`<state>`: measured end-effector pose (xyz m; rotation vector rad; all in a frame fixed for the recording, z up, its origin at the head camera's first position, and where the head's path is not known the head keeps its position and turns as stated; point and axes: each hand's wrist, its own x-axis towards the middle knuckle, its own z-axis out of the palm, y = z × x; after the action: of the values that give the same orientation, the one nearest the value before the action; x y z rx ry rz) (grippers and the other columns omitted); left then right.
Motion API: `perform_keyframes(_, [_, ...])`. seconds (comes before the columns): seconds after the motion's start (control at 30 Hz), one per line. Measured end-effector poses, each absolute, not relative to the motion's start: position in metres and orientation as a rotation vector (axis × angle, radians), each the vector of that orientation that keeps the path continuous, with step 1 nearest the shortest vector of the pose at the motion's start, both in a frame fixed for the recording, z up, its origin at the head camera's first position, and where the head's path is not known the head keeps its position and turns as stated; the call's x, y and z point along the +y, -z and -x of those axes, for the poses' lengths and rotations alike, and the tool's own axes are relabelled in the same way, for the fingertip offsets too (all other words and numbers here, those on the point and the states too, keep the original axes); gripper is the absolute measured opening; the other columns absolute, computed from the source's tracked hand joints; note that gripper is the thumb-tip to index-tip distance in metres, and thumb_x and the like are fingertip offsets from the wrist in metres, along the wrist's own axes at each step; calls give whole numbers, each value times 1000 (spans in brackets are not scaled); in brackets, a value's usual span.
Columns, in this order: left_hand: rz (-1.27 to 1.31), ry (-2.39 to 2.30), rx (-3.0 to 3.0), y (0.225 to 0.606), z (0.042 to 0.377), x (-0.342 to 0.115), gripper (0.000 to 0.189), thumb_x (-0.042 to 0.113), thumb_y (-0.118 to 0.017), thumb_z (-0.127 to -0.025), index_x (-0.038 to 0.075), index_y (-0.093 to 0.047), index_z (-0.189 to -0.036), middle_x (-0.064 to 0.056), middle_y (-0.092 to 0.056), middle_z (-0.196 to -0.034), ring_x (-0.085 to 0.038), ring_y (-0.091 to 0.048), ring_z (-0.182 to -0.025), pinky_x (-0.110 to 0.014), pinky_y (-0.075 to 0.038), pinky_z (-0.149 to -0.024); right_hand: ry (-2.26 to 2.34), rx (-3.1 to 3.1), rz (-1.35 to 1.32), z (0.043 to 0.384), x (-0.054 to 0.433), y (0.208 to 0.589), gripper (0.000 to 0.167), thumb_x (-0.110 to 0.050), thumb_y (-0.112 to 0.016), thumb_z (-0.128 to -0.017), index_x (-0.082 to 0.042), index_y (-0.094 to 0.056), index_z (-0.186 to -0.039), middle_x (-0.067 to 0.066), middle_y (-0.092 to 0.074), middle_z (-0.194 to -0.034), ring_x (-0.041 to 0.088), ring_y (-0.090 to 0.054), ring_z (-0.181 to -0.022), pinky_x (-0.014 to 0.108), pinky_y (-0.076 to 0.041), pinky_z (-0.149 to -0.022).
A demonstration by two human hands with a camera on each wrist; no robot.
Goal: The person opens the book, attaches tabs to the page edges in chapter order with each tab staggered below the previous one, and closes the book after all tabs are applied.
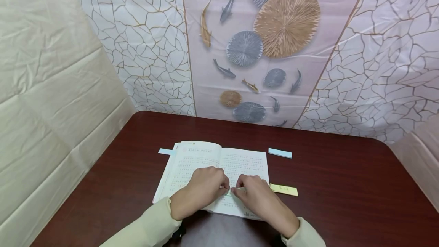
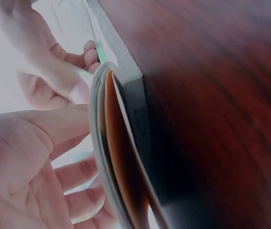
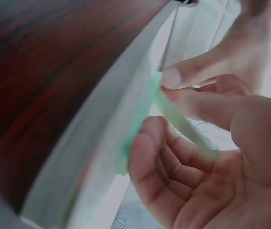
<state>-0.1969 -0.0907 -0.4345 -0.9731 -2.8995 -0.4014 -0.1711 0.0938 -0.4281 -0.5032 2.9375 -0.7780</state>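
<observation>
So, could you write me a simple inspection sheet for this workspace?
Surface: dark reddish table, wood-grained.
Job's things: open book; green strip over its right page; blue tab at the left edge; second blue tab and yellow tab at the right edge.
Clutter: nothing seen.
Hands: right hand holds the green strip; left hand close beside it, grip unclear.
Cables: nothing seen.
Surroundings: fish-patterned backdrop; pale creased sheeting at left.
</observation>
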Motion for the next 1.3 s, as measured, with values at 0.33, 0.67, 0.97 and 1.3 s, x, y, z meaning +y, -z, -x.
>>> perform_keyframes(0.33, [978,510,-3062,426,197,-91,34,31,-92,-80,19,-82,-110,8,-73,-95,-6,-63,-80,-30,-51,-65,757,2902,461,171,93,429,26,-8,-79,-91,-18,-61,-76,-8,-52,-62,11,-47,-61,28,-39,-58])
perform_keyframes(0.67, [971,364,-2967,433,192,-85,20,31,-91,-82,23,-82,-98,7,-70,-91,-10,-63,-74,-31,-49,-60,934,2707,588,183,112,425,23,-5,-78,-93,-17,-64,-78,-10,-55,-64,7,-47,-61,24,-38,-58])
perform_keyframes(0.97, [970,411,-2963,435,193,-82,14,26,-91,-82,24,-79,-89,7,-65,-85,-10,-60,-73,-30,-46,-59,1132,2558,449,204,174,403,6,-8,-71,-99,-9,-70,-93,-1,-58,-76,15,-53,-68,28,-45,-60])
perform_keyframes(1.3, [948,452,-2975,438,193,-83,15,25,-92,-81,23,-79,-87,7,-64,-83,-9,-57,-69,-28,-44,-58,993,2466,199,230,216,418,13,-14,-67,-103,-5,-76,-98,4,-71,-105,20,-56,-99,37,-46,-84])
